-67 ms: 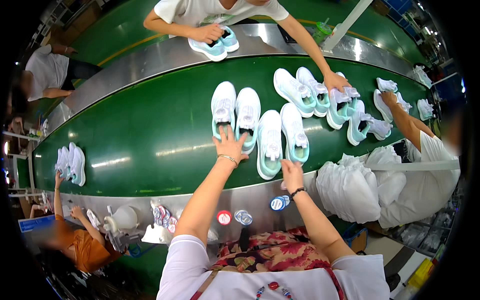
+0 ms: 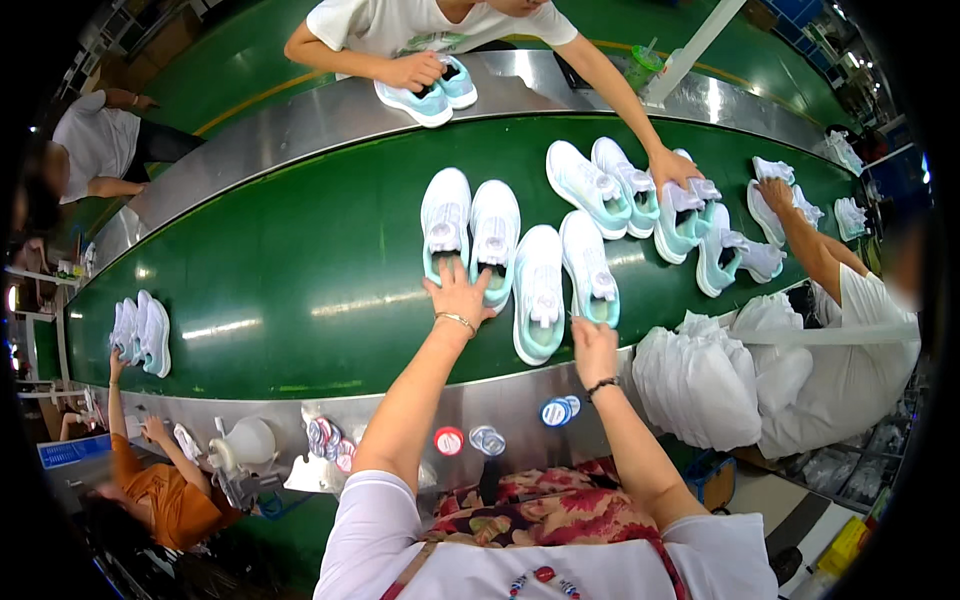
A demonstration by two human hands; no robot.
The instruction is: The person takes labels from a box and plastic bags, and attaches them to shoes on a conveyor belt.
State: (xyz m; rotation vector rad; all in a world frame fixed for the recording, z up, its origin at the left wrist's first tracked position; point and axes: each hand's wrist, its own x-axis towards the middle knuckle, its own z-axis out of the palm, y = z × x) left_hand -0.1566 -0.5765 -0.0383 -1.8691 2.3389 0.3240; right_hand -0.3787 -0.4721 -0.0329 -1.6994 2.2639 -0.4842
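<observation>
Two white sneakers with pale aqua linings, the left shoe and right shoe, stand side by side on the green belt. My left hand lies across their heel ends, its fingers spread and reaching to the shoe openings. Just right of them is a second matching pair, a left sneaker and a right sneaker. My right hand is closed near the heel of that right sneaker. Its fingertips are pinched, and what they hold, if anything, is too small to make out.
More sneakers stand farther right, where a co-worker's hand and another touch shoes. Round labelled discs, red and blue, lie on the metal ledge. White bags are piled at right. A tape dispenser-like machine sits left.
My right hand has shifted slightly to the right and down, away from the sneaker's heel. My left hand's fingers have drawn together a little over the first pair.
</observation>
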